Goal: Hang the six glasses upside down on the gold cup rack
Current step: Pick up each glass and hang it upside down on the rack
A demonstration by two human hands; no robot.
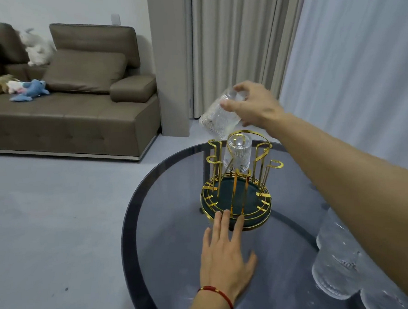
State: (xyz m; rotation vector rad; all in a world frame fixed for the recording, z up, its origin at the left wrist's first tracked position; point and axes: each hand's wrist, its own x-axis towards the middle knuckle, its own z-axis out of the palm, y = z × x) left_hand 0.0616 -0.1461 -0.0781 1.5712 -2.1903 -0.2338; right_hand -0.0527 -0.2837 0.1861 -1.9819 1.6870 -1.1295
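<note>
A pale grey floor [47,223] fills the left of the room, and far left of the gold cup rack [238,188] stands a brown sofa [76,109] with a white plush toy [36,48] on its back cushions and a blue one [33,90] lying on the seat. Behind the rack hang beige curtains [234,45], with sheer white curtains [359,61] to the right of them.

The rack sits on a round dark glass table [181,263], on its far half. The left hand [225,251], a red string bracelet [218,292] on its wrist, lies flat and spread on the table just in front of the rack, fingertips [226,216] touching the base's gold rim; it grips nothing.

One ribbed glass [237,156] already hangs upside down on a prong at the rack's far side. Just above it and slightly left, the right hand [254,103] holds a second ribbed glass [220,117] by its base, fingers closed around it, mouth tilted down and to the left, clear of the prongs. The right forearm crosses over the table to the right of the rack.

Right of the rack, at the near edge of the table, more ribbed glasses [343,265] stand clustered, partly hidden under that forearm and cut off by the frame; their count cannot be told.
</note>
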